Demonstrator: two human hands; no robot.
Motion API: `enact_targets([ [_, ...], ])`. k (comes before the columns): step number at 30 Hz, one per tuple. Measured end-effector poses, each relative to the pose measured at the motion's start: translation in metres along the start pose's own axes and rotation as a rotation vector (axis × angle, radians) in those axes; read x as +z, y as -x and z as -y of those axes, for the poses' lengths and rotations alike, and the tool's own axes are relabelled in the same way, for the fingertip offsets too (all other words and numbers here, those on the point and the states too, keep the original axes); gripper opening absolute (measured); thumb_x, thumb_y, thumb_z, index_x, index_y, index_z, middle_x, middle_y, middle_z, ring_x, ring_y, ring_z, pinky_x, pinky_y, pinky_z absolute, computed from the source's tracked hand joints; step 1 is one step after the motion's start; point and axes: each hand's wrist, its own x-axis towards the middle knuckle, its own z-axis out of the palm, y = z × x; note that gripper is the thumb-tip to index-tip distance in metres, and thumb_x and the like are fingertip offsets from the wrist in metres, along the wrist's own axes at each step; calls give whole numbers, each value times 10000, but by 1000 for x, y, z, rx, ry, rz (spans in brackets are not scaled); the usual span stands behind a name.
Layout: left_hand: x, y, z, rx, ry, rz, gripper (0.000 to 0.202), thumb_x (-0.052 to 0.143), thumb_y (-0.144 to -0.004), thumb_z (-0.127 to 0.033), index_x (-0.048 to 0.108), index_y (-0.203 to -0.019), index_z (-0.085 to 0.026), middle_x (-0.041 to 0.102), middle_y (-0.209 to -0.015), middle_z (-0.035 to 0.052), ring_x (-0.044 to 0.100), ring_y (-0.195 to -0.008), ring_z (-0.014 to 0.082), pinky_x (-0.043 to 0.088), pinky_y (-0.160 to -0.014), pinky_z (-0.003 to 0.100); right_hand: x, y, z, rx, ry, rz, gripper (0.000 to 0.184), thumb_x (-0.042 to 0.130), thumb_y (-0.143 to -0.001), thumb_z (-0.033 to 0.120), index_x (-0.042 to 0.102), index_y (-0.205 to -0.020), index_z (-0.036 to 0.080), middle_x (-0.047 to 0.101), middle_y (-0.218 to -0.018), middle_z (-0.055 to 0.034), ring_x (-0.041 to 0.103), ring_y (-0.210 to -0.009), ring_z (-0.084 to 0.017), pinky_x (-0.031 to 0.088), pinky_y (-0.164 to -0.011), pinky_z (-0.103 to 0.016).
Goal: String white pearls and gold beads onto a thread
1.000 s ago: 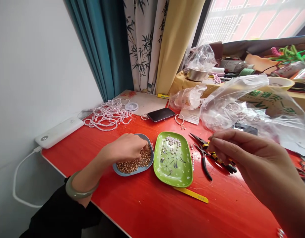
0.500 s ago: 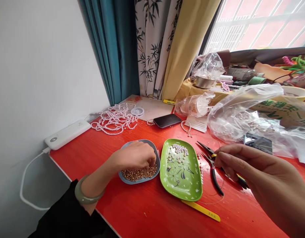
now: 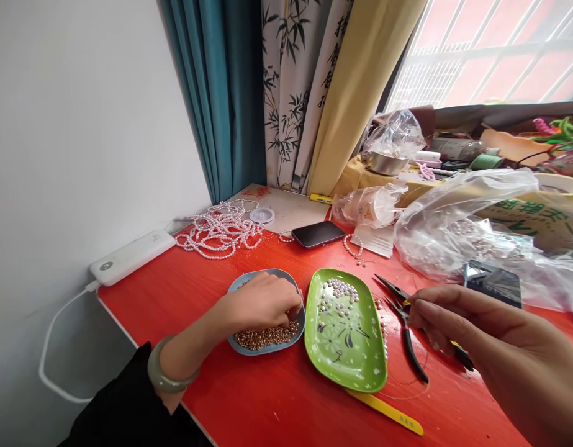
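Observation:
My left hand reaches into a grey-blue tray of small gold beads. Its fingers are curled down at the beads, and the fingertips are mostly hidden. To the right lies a green tray with loose pearl beads in its far half. My right hand is raised beyond that tray's right side, thumb and forefinger pinched on what looks like a thin thread, barely visible. Black-handled pliers lie on the table just beside and below it. A short row of beads lies along the green tray's right edge.
Yellow tweezers lie partly under the green tray. Strands of pearl beads, a thread spool, a dark phone and a bead bracelet lie farther back. A white power bank is at left; plastic bags crowd the right.
The whole view has shifted slightly, with things sitting a little lower and to the right. Both hands keep nearly the same pose, the left still in the tray of gold beads.

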Motion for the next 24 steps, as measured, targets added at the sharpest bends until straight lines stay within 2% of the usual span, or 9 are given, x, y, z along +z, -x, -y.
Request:
enact_targets([
  [4, -7, 4, 6, -29, 3, -23, 212, 506, -721, -64, 658, -757, -206, 677, -847, 13, 596, -793, 177, 320, -572, 274, 0, -1, -3, 21, -3, 11, 308, 641, -609, 595, 700, -624, 293, 554, -505, -46, 469, -446, -161, 397, -362, -258],
  [8, -13, 6, 7, -12, 24, -19, 194, 515, -755, -112, 672, -814, -210, 684, -888, 13, 600, -818, 165, 343, -607, 268, 1, -1, -4, 19, 3, 21, 315, 641, -608, 603, 698, -626, 294, 555, -502, -45, 470, -446, -166, 392, -358, -262],
  [13, -5, 2, 4, 5, 9, -19, 199, 544, -736, -117, 680, -831, -226, 692, -873, 15, 602, -820, 183, 335, -586, 273, 1, 0, -4, 7, 14, 21, 323, 634, -612, 613, 694, -635, 297, 554, -492, -38, 448, -430, -154, 383, -352, -252],
  [19, 0, -2, 0, 10, -21, -7, 70, 605, -688, -157, 656, -717, -195, 665, -724, 18, 586, -670, 184, 282, -504, 271, 1, 0, -5, 17, -17, 41, 321, 651, -614, 588, 703, -655, 273, 555, -494, -30, 458, -425, -136, 385, -346, -221],
  [24, 2, -3, -1, 48, 17, 19, 91, 591, -712, -144, 654, -732, -207, 678, -747, -1, 596, -700, 174, 277, -510, 266, 6, 1, -2, 35, -45, 55, 355, 653, -605, 591, 698, -678, 246, 541, -478, -9, 437, -409, -113, 369, -337, -196],
])
